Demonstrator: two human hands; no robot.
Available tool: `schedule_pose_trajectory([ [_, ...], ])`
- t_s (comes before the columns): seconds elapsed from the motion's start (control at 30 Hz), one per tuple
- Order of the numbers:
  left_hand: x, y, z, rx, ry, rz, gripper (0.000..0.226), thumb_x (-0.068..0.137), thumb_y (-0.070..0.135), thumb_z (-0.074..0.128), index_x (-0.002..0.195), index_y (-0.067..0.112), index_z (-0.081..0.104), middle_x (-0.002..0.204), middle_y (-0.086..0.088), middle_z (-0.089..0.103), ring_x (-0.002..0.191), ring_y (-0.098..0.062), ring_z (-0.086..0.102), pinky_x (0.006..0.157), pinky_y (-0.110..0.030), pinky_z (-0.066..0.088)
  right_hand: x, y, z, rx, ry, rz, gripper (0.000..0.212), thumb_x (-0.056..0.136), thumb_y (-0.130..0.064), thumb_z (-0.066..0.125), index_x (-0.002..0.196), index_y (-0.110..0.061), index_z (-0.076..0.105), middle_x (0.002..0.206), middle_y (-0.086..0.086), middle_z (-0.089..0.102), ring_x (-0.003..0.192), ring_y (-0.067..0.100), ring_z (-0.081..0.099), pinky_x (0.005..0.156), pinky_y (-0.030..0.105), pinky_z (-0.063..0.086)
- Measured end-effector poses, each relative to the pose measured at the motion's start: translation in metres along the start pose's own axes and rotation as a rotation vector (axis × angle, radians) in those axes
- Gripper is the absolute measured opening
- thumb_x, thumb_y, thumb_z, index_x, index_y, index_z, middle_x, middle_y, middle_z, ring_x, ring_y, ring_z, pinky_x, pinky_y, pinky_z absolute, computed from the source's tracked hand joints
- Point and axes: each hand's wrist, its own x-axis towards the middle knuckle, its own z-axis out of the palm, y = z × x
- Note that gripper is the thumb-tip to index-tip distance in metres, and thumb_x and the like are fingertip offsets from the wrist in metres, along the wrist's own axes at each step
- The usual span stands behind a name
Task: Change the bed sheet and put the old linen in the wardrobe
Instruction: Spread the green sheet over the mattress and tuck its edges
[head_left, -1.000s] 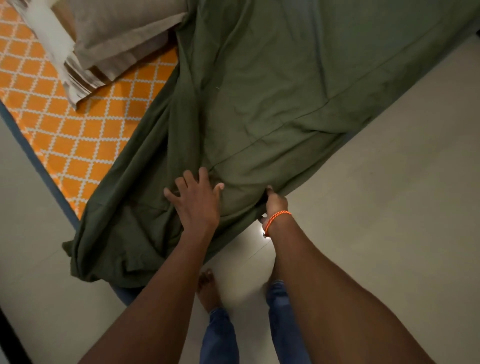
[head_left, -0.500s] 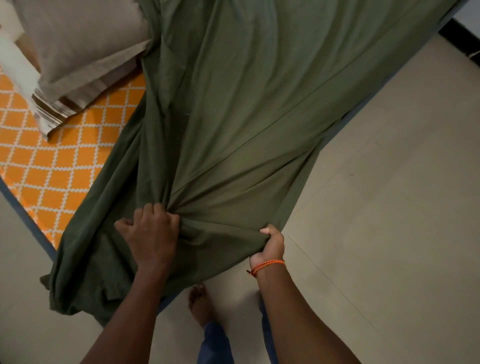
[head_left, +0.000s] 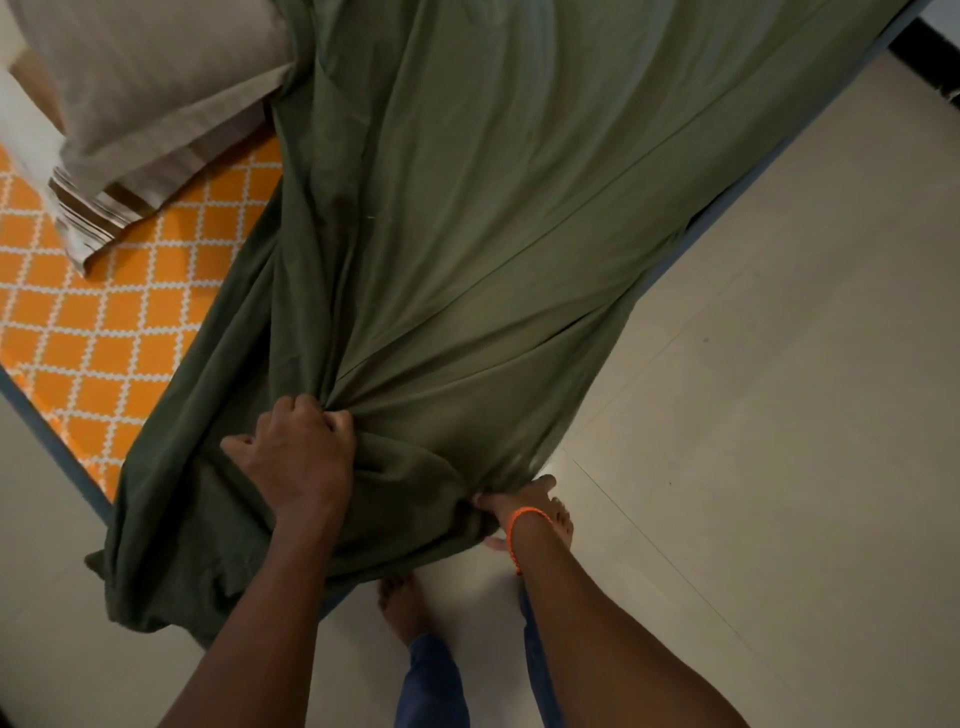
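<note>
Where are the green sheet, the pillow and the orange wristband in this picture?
green sheet (head_left: 493, 218): head view, on its flat middle stretch.
pillow (head_left: 156, 67): head view, on the grey top face.
orange wristband (head_left: 515, 525): head view, on the cord round the right wrist.

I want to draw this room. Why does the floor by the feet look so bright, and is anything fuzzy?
Head view: a pale glare patch lies on the floor between the bare feet; the green sheet looks dim with soft fold shadows; the white thing at the left edge is smeared; straight bed edges bend from the wide lens; both hands look fairly sharp.
</note>
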Motion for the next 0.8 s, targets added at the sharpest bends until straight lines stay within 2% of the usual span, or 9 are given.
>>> schedule_pose_trajectory([
  [0.1, -0.006, 0.016, -0.006, -0.070, -0.042, -0.006, 0.027, 0.089, 0.030, 0.061, 0.070, 0.012, 0.060, 0.073, -0.008, 0.057, 0.062, -0.031, 0.053, 0.078, -0.044, 0.038, -0.002, -0.022, 0.005, -0.253, 0.174, -0.021, 0.122, 0.077, -0.037, 0.090, 0.163, -0.020, 0.005, 0.158, 0.021, 0.032, 0.132, 0.043, 0.052, 0.089, 0.045, 0.062],
  [0.17, -0.016, 0.021, -0.008, -0.145, -0.057, -0.042, 0.031, 0.089, 0.030, 0.062, 0.064, 0.014, 0.054, 0.063, -0.002, 0.047, 0.053, -0.021, 0.042, 0.072, -0.038, 0.039, 0.000, -0.035, 0.004, -0.197, 0.383, -0.165, 0.085, 0.088, -0.026, 0.080, 0.154, -0.015, 0.027, 0.147, 0.017, 0.044, 0.122, 0.042, 0.060, 0.093, 0.051, 0.056],
  [0.27, -0.025, 0.022, -0.004, -0.230, -0.042, -0.269, 0.027, 0.090, 0.021, 0.065, 0.066, 0.009, 0.061, 0.062, -0.007, 0.052, 0.056, -0.027, 0.054, 0.066, -0.041, 0.053, 0.001, -0.056, -0.008, 0.065, 0.560, -0.540, 0.036, 0.096, -0.009, 0.069, 0.129, -0.014, 0.055, 0.130, 0.008, 0.056, 0.105, 0.030, 0.068, 0.082, 0.040, 0.061],
  [0.4, -0.055, 0.049, 0.001, -0.476, -0.062, -0.028, 0.035, 0.089, 0.012, 0.066, 0.058, 0.020, 0.050, 0.051, 0.006, 0.044, 0.045, -0.011, 0.043, 0.049, -0.026, 0.038, 0.008, -0.091, -0.030, 0.276, 0.555, -0.760, 0.021, 0.101, -0.005, 0.059, 0.120, -0.013, 0.064, 0.118, 0.001, 0.065, 0.105, 0.011, 0.063, 0.091, 0.028, 0.060],
  [0.5, -0.085, 0.098, 0.013, -0.816, -0.367, 0.083, 0.037, 0.103, 0.025, 0.059, 0.067, 0.021, 0.062, 0.054, 0.002, 0.056, 0.049, -0.011, 0.054, 0.050, -0.019, 0.041, 0.018, -0.119, -0.043, 0.557, 0.303, -0.657, 0.031, 0.105, -0.013, 0.056, 0.136, -0.015, 0.058, 0.128, 0.003, 0.062, 0.114, 0.017, 0.062, 0.093, 0.045, 0.061],
  [0.57, -0.095, 0.134, 0.023, -1.126, -0.629, -0.216, 0.037, 0.111, 0.027, 0.048, 0.087, 0.016, 0.074, 0.074, 0.000, 0.075, 0.070, -0.018, 0.072, 0.060, -0.023, 0.050, 0.022, -0.131, -0.047, 0.748, 0.030, -0.475, 0.040, 0.108, -0.030, 0.053, 0.147, -0.021, 0.050, 0.138, 0.004, 0.054, 0.120, 0.025, 0.058, 0.091, 0.055, 0.061],
  [0.63, -0.090, 0.167, 0.032, -1.538, -0.746, -0.761, 0.033, 0.113, 0.021, 0.040, 0.115, 0.010, 0.072, 0.104, -0.008, 0.080, 0.100, -0.031, 0.075, 0.079, -0.036, 0.058, 0.021, -0.140, -0.051, 0.870, -0.116, -0.332, 0.046, 0.106, -0.049, 0.051, 0.144, -0.023, 0.052, 0.138, 0.005, 0.057, 0.122, 0.029, 0.058, 0.094, 0.058, 0.058],
  [0.7, -0.076, 0.188, 0.043, -1.960, -0.651, -1.275, 0.034, 0.111, 0.019, 0.040, 0.133, 0.005, 0.063, 0.130, -0.017, 0.071, 0.120, -0.036, 0.067, 0.098, -0.047, 0.054, 0.021, -0.147, -0.053, 0.858, -0.118, -0.329, 0.043, 0.100, -0.059, 0.051, 0.128, -0.027, 0.061, 0.132, 0.005, 0.062, 0.122, 0.030, 0.060, 0.100, 0.059, 0.055],
  [0.8, -0.048, 0.201, 0.061, -2.284, -0.369, -1.736, 0.044, 0.110, 0.033, 0.044, 0.140, 0.005, 0.057, 0.143, -0.024, 0.060, 0.128, -0.040, 0.060, 0.112, -0.050, 0.048, 0.033, -0.148, -0.046, 0.756, -0.104, -0.294, 0.036, 0.089, -0.072, 0.052, 0.110, -0.044, 0.061, 0.132, 0.000, 0.063, 0.125, 0.026, 0.059, 0.110, 0.054, 0.049],
])
